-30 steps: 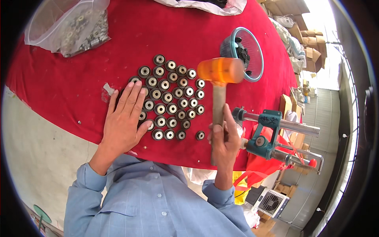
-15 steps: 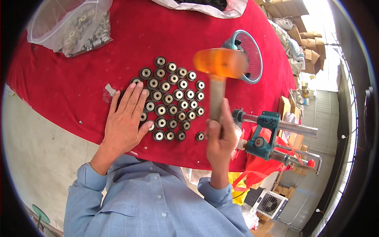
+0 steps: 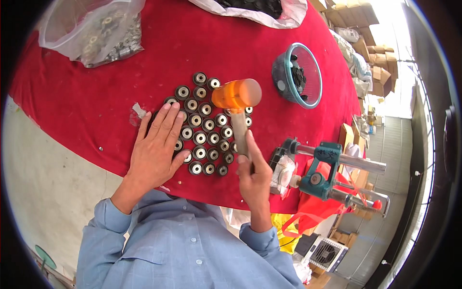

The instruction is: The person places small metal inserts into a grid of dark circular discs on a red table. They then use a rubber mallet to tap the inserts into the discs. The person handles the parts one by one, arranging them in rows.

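Many small black rollers with metal bearings in their centres [image 3: 199, 138] lie in a close cluster on the red cloth. My left hand [image 3: 156, 144] rests flat on the left side of the cluster, fingers stretched out and thumb apart, covering some rollers. In my right hand [image 3: 255, 180] is a mallet [image 3: 237, 94], gripped by its greyish handle. Its orange, slightly blurred head is over the upper right rollers and hides several of them. Whether the head touches any roller I cannot tell.
A blue plastic basket [image 3: 281, 77] holding black parts stands at the far right. A teal hand press [image 3: 327, 164] is at the right edge. Far left lies a clear bag of metal parts [image 3: 113, 41]; a white bag [image 3: 294, 18] with black pieces is at the back.
The mallet has swung left and slightly down, from beside the basket to over the rollers. My left hand stays flat on the cluster. The whole view has shifted slightly.
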The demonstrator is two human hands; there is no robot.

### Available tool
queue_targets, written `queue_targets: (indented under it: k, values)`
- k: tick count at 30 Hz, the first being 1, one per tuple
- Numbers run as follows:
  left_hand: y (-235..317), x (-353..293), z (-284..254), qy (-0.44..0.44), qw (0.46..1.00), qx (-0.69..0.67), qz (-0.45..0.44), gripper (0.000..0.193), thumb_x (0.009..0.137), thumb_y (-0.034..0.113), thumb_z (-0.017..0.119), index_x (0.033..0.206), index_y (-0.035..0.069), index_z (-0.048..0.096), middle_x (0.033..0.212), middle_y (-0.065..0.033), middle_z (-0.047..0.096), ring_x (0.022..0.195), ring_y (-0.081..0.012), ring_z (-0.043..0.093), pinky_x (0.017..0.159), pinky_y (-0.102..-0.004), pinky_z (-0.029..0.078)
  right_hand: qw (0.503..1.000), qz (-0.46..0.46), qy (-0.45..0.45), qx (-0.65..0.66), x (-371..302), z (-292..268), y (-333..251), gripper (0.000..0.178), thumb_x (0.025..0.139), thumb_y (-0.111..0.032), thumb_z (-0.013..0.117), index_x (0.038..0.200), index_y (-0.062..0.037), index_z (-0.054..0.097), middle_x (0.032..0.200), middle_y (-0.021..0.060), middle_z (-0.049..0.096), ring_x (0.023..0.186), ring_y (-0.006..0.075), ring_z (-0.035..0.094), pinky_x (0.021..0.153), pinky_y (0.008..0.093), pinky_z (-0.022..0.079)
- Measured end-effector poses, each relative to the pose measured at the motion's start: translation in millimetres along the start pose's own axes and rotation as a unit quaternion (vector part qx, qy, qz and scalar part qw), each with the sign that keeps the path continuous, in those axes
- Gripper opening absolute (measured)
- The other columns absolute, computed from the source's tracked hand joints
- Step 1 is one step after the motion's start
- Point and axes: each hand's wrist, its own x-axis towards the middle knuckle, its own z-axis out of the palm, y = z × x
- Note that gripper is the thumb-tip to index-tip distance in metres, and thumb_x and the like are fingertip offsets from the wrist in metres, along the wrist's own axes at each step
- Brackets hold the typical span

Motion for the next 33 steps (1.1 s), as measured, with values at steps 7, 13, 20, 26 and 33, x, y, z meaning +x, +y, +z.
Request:
queue_targets:
  k: [7,13,20,26,33]
  values:
    - [-3,0,4,0.01,1.0,0.009,0.0,0.088,0.096,0.039,0.071,0.166,-0.002,0.036,0.175,-0.0202,0.032,0.163,-0.0382,0.029,0.131,-0.0593,0.022,0.995,-0.047,0.05,0.069,23,-8,-20,0.056,0.108,-0.001,0.057,0.163,-0.0049,0.05,0.106,0.0074,0.072,0.08,0.0075,0.059,0.071,0.0242,0.051]
    - [-1,-1,0,0.007,1.0,-0.001,0.003,0.088,0.096,0.039,0.071,0.166,-0.002,0.036,0.175,-0.0203,0.032,0.163,-0.0381,0.029,0.131,-0.0593,0.023,1.0,0.012,-0.011,0.018,44,1,-17,0.056,0.103,0.003,0.06,0.159,-0.0012,0.053,0.143,0.0239,0.07,0.125,0.0261,0.072,0.103,0.036,0.055]
    - [-3,0,2,0.01,1.0,0.005,0.002,0.087,0.095,0.036,0.072,0.166,-0.002,0.037,0.174,-0.0202,0.033,0.163,-0.0382,0.029,0.131,-0.0597,0.024,0.98,-0.194,0.029,-0.017,53,15,-28,0.054,0.103,0.003,0.061,0.156,0.0007,0.056,0.137,0.0265,0.071,0.12,0.0313,0.074,0.103,0.0386,0.056]
    - [-3,-1,1,0.012,1.0,0.004,-0.003,0.087,0.095,0.036,0.072,0.166,-0.002,0.037,0.175,-0.0196,0.032,0.163,-0.0377,0.028,0.131,-0.0591,0.024,0.998,-0.04,0.003,0.044,39,6,-34,0.053,0.103,0.003,0.061,0.155,0.0021,0.057,0.135,0.0246,0.072,0.114,0.0286,0.075,0.098,0.0377,0.058]
    - [-2,-1,3,0.015,1.0,0.016,0.006,0.085,0.097,0.036,0.07,0.166,-0.002,0.037,0.175,-0.0193,0.033,0.163,-0.0373,0.028,0.132,-0.0581,0.022,0.995,-0.089,-0.002,-0.044,19,12,-13,0.054,0.102,0.004,0.062,0.156,0.0001,0.057,0.129,0.0215,0.075,0.099,0.0208,0.073,0.092,0.0348,0.058]
